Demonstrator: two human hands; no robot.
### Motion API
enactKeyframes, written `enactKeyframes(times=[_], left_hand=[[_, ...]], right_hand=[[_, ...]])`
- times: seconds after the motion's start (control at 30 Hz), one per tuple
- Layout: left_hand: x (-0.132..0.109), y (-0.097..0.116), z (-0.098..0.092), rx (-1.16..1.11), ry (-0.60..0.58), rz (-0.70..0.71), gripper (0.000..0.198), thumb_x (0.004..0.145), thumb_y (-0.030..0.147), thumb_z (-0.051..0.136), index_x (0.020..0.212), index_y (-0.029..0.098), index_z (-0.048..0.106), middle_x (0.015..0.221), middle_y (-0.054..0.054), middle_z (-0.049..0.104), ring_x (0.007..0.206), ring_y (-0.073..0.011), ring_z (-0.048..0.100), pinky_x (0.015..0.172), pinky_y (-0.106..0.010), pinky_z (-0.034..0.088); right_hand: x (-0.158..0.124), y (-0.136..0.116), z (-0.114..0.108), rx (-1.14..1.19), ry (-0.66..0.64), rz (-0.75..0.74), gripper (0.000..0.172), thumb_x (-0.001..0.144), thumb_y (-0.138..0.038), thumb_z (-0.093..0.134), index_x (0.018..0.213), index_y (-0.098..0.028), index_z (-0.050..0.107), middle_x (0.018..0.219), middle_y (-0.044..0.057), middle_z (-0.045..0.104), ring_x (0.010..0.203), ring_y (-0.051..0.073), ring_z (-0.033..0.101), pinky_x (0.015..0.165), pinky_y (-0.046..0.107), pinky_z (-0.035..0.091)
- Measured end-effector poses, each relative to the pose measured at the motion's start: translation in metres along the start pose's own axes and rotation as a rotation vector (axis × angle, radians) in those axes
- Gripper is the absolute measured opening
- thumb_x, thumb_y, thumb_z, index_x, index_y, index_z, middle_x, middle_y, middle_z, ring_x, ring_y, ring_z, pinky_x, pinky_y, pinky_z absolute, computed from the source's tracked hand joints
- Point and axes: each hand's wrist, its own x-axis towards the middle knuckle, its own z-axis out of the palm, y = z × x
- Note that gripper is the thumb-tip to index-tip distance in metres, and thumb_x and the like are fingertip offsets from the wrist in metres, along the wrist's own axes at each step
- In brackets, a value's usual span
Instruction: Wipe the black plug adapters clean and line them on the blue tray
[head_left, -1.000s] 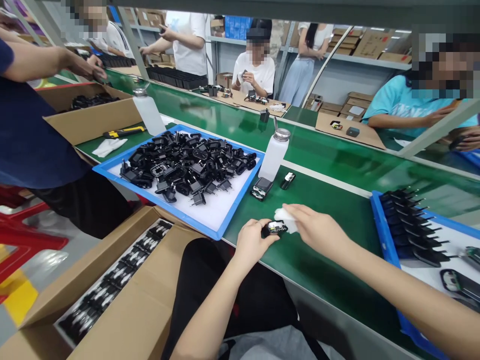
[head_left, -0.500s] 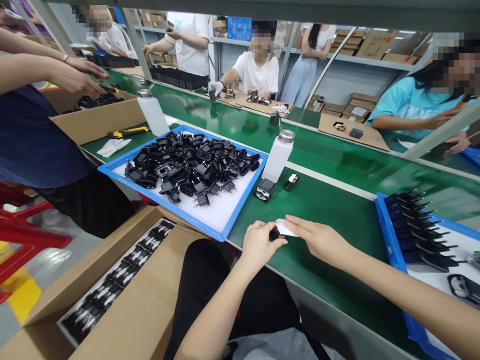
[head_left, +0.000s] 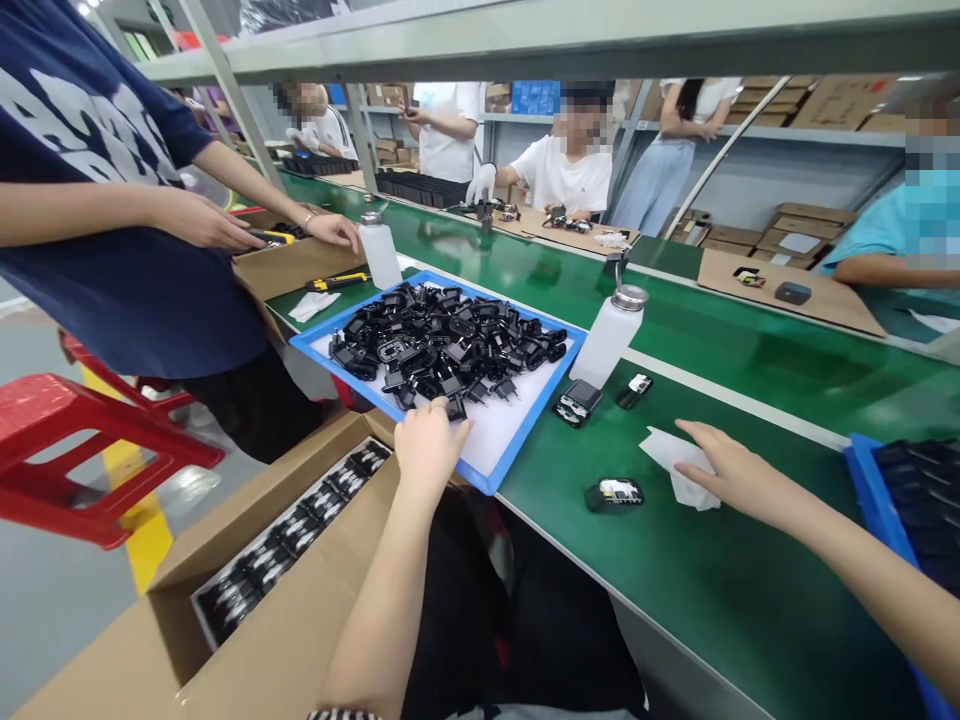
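Observation:
My left hand reaches over the near edge of a blue-rimmed tray piled with black plug adapter housings. Its thumb stands apart from the fingers, with one black plug adapter at the fingertips; the other fingers are partly hidden. My right hand is open over a crumpled white tissue, thumb and fingers spread. Between the hands lies a black housing with a white inside. Behind it are a squarish black charger and a smaller black piece.
White pump bottles stand beside the tray. A cardboard box of packed parts is at my left, near a red stool. Another blue tray stands right. A co-worker in navy stands left; others sit opposite.
The black housing has left my left hand and lies on the green table. My left hand has moved left to the adapter pile. My right hand has lowered the tissue to the table. The view has shifted left.

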Motion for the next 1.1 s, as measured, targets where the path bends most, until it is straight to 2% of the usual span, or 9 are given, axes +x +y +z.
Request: enactKeyframes(times=[0.1,0.2,0.37,0.47,0.57,0.7,0.8,0.97,1.1], left_hand=[[0.012,0.005,0.009,0.088,-0.068,0.007,0.04,0.071,0.036,0.045,0.103,0.012,0.049,0.094,-0.012,0.059,0.089,-0.0272,0.05,0.075,-0.037,0.038],[0.013,0.009,0.011,0.032,-0.073,0.01,0.035,0.073,0.032,0.042,0.101,0.013,0.051,0.093,-0.011,0.059,0.089,-0.0261,0.051,0.074,-0.035,0.039],[-0.014,0.017,-0.009,-0.413,-0.06,-0.01,0.033,0.072,0.035,0.041,0.099,0.018,0.051,0.085,-0.004,0.06,0.078,-0.0181,0.053,0.068,-0.029,0.041],[-0.045,0.04,-0.02,-0.609,-0.12,0.172,0.026,0.071,0.031,0.044,0.093,0.021,0.054,0.081,0.0,0.059,0.076,-0.0144,0.051,0.069,-0.026,0.041],[-0.073,0.07,-0.022,-0.622,-0.205,0.377,0.02,0.072,0.026,0.043,0.087,0.021,0.055,0.082,0.0,0.059,0.078,-0.0148,0.049,0.072,-0.027,0.039],[-0.09,0.095,-0.017,-0.491,-0.249,0.44,0.02,0.075,0.028,0.038,0.078,0.018,0.055,0.073,-0.003,0.057,0.072,-0.0173,0.047,0.068,-0.032,0.039],[-0.089,0.096,-0.013,-0.534,-0.275,0.434,0.021,0.075,0.031,0.04,0.083,0.018,0.054,0.078,-0.003,0.058,0.076,-0.0175,0.047,0.071,-0.032,0.04],[-0.075,0.082,0.002,-0.642,-0.328,0.379,0.035,0.068,0.033,0.052,0.099,0.017,0.048,0.096,-0.004,0.055,0.087,-0.0161,0.048,0.077,-0.029,0.04],[-0.07,0.082,0.021,-0.612,-0.414,0.377,0.045,0.062,0.03,0.057,0.104,0.016,0.047,0.096,-0.005,0.055,0.09,-0.0168,0.048,0.08,-0.03,0.04]], right_hand=[[-0.005,-0.009,0.0,-0.022,-0.016,-0.068,0.049,0.073,-0.034,0.032,0.116,-0.012,0.038,0.118,0.015,0.043,0.102,0.027,0.045,0.077,0.041,0.043],[-0.011,-0.018,-0.003,-0.037,0.04,-0.13,0.046,0.075,-0.036,0.032,0.114,-0.014,0.041,0.118,0.014,0.043,0.103,0.026,0.045,0.078,0.041,0.043],[-0.034,-0.045,-0.012,0.027,0.327,-0.342,0.038,0.079,-0.034,0.032,0.109,-0.014,0.043,0.112,0.013,0.048,0.103,0.023,0.045,0.082,0.039,0.041],[-0.053,-0.072,-0.016,0.044,0.487,-0.495,0.034,0.08,-0.031,0.035,0.109,-0.015,0.043,0.11,0.014,0.048,0.099,0.022,0.047,0.079,0.036,0.044],[-0.065,-0.094,-0.017,0.027,0.528,-0.603,0.032,0.079,-0.026,0.038,0.107,-0.014,0.044,0.108,0.015,0.049,0.092,0.022,0.051,0.072,0.035,0.047],[-0.068,-0.099,-0.013,0.049,0.51,-0.565,0.027,0.079,-0.014,0.031,0.1,-0.011,0.048,0.092,0.013,0.056,0.079,0.021,0.055,0.059,0.03,0.05],[-0.061,-0.088,-0.012,0.115,0.407,-0.453,0.027,0.075,-0.01,0.033,0.096,-0.012,0.05,0.087,0.011,0.055,0.067,0.018,0.057,0.046,0.027,0.048],[-0.039,-0.058,-0.01,0.695,0.236,-0.31,0.012,0.069,-0.02,0.047,0.079,-0.017,0.054,0.083,0.006,0.055,0.076,0.018,0.055,0.066,0.031,0.048],[-0.032,-0.05,0.003,0.991,0.131,-0.197,0.017,0.067,-0.029,0.051,0.08,-0.018,0.053,0.087,0.005,0.059,0.081,0.019,0.055,0.075,0.036,0.045]])
